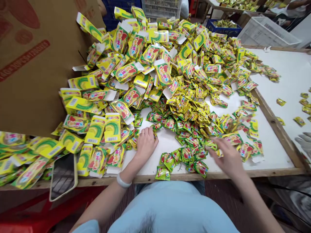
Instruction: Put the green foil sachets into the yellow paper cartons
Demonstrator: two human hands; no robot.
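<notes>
My left hand, with a ring on one finger and a pale band on the wrist, rests at the left edge of the small packets. Its fingers are curled, and a small green candy packet shows between thumb and fingers. My right hand hovers to the right of the loose green packets, slightly blurred, with thumb and fingers apart and nothing visible in them. Just beyond it lies a yellow-green carton. A few packets lie near the table's front edge between my hands.
A large heap of printed cartons, several with raised flaps, covers the table. At left stand a big brown cardboard box and a phone at the edge. A wooden strip runs along the right. Another person's gloved hand shows at far right.
</notes>
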